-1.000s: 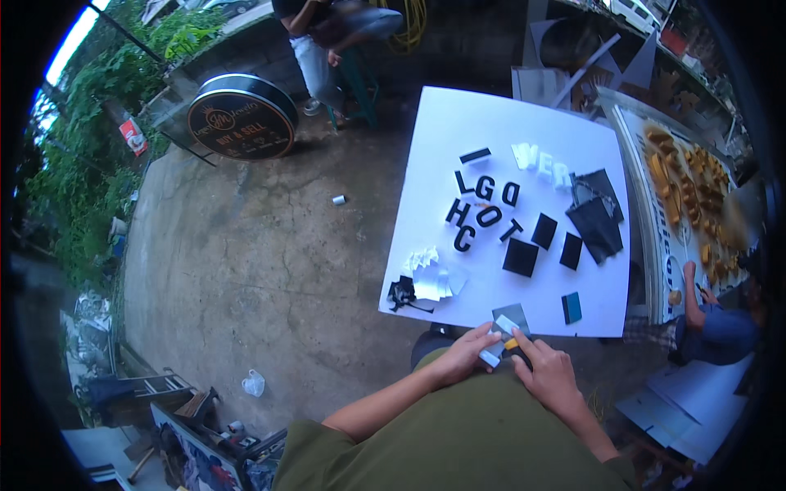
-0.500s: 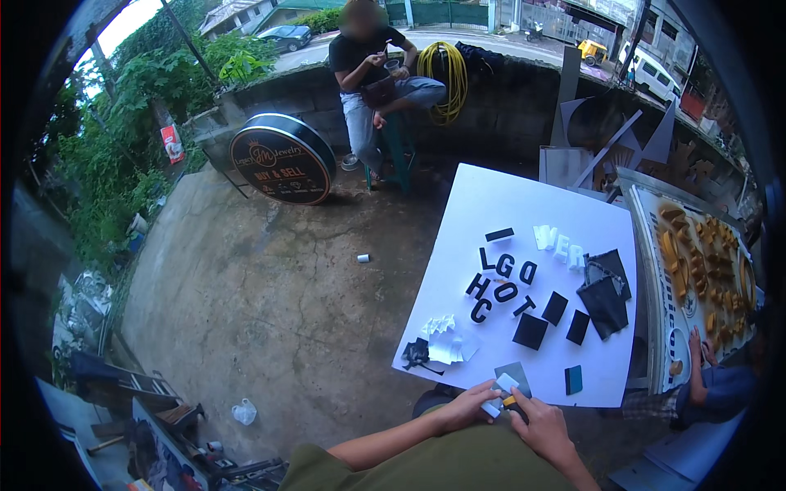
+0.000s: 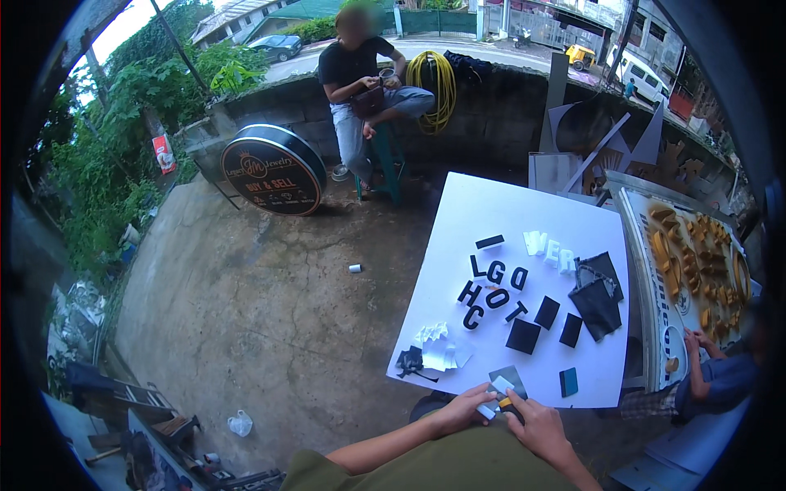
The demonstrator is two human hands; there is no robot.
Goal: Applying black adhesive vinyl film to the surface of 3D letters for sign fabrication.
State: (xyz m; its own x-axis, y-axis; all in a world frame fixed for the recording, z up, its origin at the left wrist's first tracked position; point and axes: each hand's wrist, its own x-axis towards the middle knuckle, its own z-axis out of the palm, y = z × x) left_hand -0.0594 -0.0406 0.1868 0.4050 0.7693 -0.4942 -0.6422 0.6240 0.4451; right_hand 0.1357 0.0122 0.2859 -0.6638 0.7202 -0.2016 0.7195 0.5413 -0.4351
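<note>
Close to my body at the table's near edge, my left hand (image 3: 463,412) is closed on a small white block-like piece (image 3: 501,385). My right hand (image 3: 537,425) grips what looks like a yellow-and-black cutter (image 3: 508,405), held against the white piece; its blade cannot be made out. Under the hands lies a dark grey square sheet (image 3: 514,390) at the edge of the white tabletop (image 3: 442,237). Black-faced cut-out letters (image 3: 497,299) stand in a cluster beyond, with white letters (image 3: 550,250) behind them. Several black rectangular pieces (image 3: 522,336) lie to the right.
Crumpled white scraps (image 3: 442,350) lie at the table's left, black sheeting (image 3: 596,303) at its right, and a teal-and-black pad (image 3: 568,382) near the front. Another person (image 3: 712,376) works by a sign panel at right. A seated person (image 3: 360,90) and a round sign (image 3: 274,169) are beyond.
The whole view has shifted slightly, with the scene moving left. Both hands keep their hold on the white piece and cutter. The seated person's hand has lowered toward the cup.
</note>
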